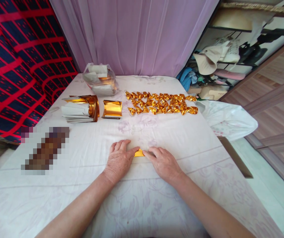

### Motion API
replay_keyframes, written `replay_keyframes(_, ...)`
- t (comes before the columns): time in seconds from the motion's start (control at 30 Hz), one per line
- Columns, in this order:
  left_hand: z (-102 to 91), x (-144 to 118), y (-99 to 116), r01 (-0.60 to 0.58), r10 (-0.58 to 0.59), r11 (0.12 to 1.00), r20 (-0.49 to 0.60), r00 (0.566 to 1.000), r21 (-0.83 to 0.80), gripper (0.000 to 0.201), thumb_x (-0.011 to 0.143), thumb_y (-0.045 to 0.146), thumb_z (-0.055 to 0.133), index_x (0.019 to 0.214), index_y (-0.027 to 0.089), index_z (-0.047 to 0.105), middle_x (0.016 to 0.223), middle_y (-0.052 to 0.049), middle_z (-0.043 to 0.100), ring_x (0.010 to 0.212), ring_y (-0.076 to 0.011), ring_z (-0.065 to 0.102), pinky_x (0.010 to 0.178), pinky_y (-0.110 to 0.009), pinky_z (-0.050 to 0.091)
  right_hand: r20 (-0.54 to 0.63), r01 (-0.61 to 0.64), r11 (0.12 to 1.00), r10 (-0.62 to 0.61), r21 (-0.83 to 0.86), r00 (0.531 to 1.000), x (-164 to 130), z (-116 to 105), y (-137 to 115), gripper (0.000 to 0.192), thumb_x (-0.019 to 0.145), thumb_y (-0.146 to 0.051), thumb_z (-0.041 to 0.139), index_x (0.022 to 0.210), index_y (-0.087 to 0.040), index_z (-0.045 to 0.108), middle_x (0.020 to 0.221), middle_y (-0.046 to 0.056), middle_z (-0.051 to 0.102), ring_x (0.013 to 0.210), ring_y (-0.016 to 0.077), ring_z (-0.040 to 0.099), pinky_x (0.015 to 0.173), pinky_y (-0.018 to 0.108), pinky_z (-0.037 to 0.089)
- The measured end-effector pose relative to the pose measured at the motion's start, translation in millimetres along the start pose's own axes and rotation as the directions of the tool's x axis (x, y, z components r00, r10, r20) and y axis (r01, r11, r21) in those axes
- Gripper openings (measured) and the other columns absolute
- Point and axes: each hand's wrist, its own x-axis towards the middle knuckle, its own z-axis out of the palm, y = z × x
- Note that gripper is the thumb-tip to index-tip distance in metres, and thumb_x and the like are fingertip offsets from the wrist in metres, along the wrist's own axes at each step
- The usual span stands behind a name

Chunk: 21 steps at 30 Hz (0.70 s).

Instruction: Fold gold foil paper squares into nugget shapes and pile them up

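Observation:
A folded strip of gold foil paper lies on the cloth-covered table between my two hands. My left hand has its thumb on the strip's left end, with the other fingers bent over the cloth. At the right end, the thumb and fingertips of my right hand press on the strip. The fingertips cover both ends of it. Beyond them sits a small stack of gold foil sheets, its edges curling. Rows of folded gold foil pieces are laid out to its right.
Left of the small stack is a bent pile of foil sheets, white backs showing. Behind it stands a clear plastic bag of more sheets. A white plastic bag hangs by the table's right edge. A blurred patch covers something at left.

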Motion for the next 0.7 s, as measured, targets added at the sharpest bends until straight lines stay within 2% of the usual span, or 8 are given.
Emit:
replay_keyframes(0.2, 0.9, -1, 0, 0.01, -0.01, 1.0, 0.002, 1.0, -0.027, 0.031, 0.09, 0.022, 0.058, 0.116, 0.036, 0.069, 0.124, -0.011, 0.055, 0.115, -0.0312, 0.05, 0.095, -0.051, 0.039, -0.016, 0.058, 0.998, -0.058, 0.014, 0.998, -9, -5, 3, 0.039, 0.089, -0.008, 0.053, 0.122, -0.026, 0.063, 0.113, 0.007, 0.066, 0.091, 0.0203, 0.058, 0.077, 0.033, 0.047)
replay_keyframes(0.43, 1.8, 0, -2, 0.001, -0.001, 1.0, 0.007, 1.0, -0.016, 0.03, 0.091, 0.025, 0.058, 0.116, 0.036, 0.068, 0.124, -0.01, 0.054, 0.115, -0.03, 0.049, 0.096, -0.05, 0.04, -0.071, 0.076, 0.997, -0.075, 0.022, 0.995, -17, -14, 5, 0.034, 0.088, -0.005, 0.045, 0.107, -0.021, 0.068, 0.103, 0.007, 0.068, 0.086, 0.0187, 0.06, 0.077, 0.032, 0.048)
replay_keyframes(0.5, 3.1, 0, -4, -0.004, 0.004, 0.999, 0.001, 1.0, -0.034, 0.029, 0.091, 0.024, 0.058, 0.115, 0.035, 0.069, 0.124, -0.01, 0.054, 0.115, -0.0298, 0.049, 0.095, -0.05, 0.04, -0.123, 0.043, 0.994, -0.031, 0.099, 0.992, -14, -19, 3, 0.035, 0.087, -0.005, 0.041, 0.106, -0.021, 0.067, 0.101, 0.007, 0.067, 0.087, 0.0179, 0.061, 0.077, 0.03, 0.049)
replay_keyframes(0.6, 4.6, 0, -5, -0.01, 0.01, 0.998, -0.01, 1.0, -0.067, 0.029, 0.09, 0.023, 0.059, 0.115, 0.035, 0.069, 0.124, -0.011, 0.054, 0.115, -0.0302, 0.049, 0.096, -0.051, 0.039, -0.232, -0.048, 0.961, 0.114, 0.271, 0.966, 0, -21, -5, 0.033, 0.088, -0.008, 0.04, 0.108, -0.02, 0.062, 0.103, 0.007, 0.066, 0.095, 0.0177, 0.062, 0.082, 0.028, 0.049)
replay_keyframes(0.7, 5.1, 0, -5, -0.006, 0.005, 0.997, -0.008, 1.0, -0.077, 0.028, 0.09, 0.023, 0.058, 0.114, 0.034, 0.069, 0.124, -0.01, 0.054, 0.116, -0.03, 0.049, 0.096, -0.051, 0.039, -0.219, -0.091, 0.891, 0.207, 0.444, 0.954, 21, -14, -18, 0.019, 0.09, -0.014, 0.042, 0.092, -0.021, 0.06, 0.087, 0.004, 0.066, 0.081, 0.0154, 0.063, 0.075, 0.025, 0.049)
